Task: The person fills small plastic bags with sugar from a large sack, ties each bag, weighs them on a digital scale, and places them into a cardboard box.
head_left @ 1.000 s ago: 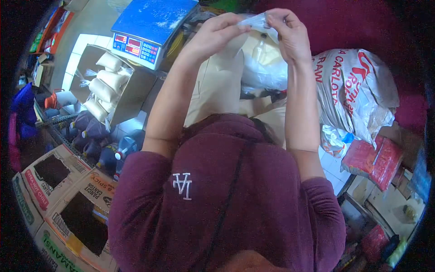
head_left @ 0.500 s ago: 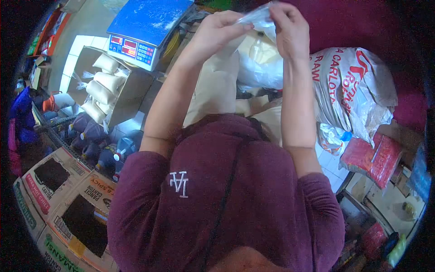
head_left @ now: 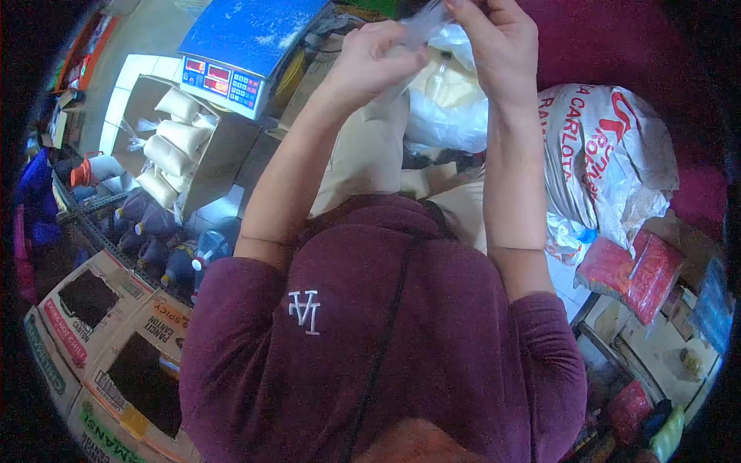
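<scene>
A thin clear plastic bag [head_left: 426, 25] is stretched between my hands at the top of the view. My left hand [head_left: 378, 62] pinches its lower left end between thumb and fingers. At the upper right end, my right hand [head_left: 498, 38] has its fingers closed on the plastic, partly cut off by the frame's top edge. Below and behind the hands lies a larger translucent bag [head_left: 448, 123] with pale contents and a clear bottle-like object [head_left: 441, 77] in it.
A blue-topped digital scale [head_left: 247, 35] stands upper left, beside a cardboard box [head_left: 224, 154] of filled white bags [head_left: 170, 154]. Dark bottles [head_left: 158, 220] and printed cartons [head_left: 154, 324] are at the left. A large printed sack [head_left: 602, 154] and a red package [head_left: 633, 274] are at the right.
My right hand has risen toward the top edge, drawing the thin bag into a steeper slant. My left hand still pinches it. The camera view has shifted slightly.
</scene>
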